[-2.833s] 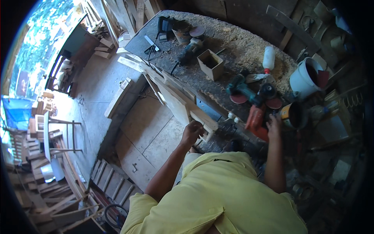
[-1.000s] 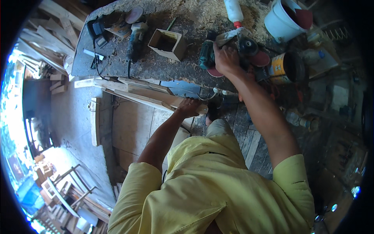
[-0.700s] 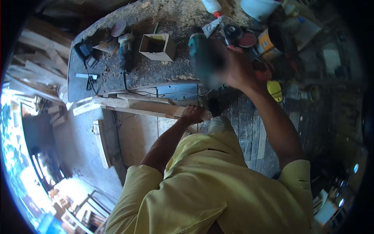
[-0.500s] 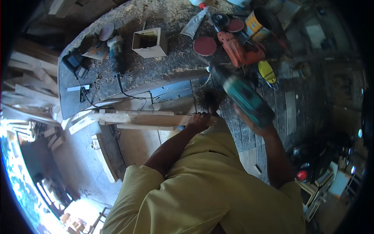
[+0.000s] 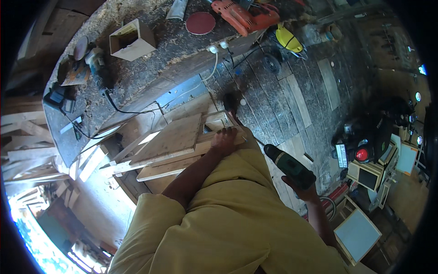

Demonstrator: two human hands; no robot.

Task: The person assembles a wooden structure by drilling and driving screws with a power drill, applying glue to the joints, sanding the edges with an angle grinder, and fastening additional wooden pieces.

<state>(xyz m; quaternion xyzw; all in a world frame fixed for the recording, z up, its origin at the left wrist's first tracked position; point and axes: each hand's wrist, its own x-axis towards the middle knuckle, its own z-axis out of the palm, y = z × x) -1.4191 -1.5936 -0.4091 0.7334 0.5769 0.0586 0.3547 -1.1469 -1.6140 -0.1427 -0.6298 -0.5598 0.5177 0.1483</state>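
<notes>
On the head feed I take the workbench as my mark; its sawdust-strewn top fills the upper left. On the near side of the workbench, between it and the wearer's body, I have the wooden frame, lying roughly along the front edge with a flat wooden panel over it. The left hand is on the end of the wooden frame farther to the right along the workbench, fingers bent over the top; from up here I can't tell how firmly it presses.

Out past that end, lower and to the right of the workbench, I see the right hand closed around a green drill. The drill slants, its nose aimed up and left toward the frame's end; I can't make out whether the tip touches.

On top of the workbench, left to right, I read a grey power tool, an open-topped box, a dark red sanding disc lying flat, and an orange power tool. White plugs sit at its front edge. Just off its right end I get a yellow object, too small for me to identify. Well to the right of the workbench, across the plank floor, I pick out a red light on something dark.
</notes>
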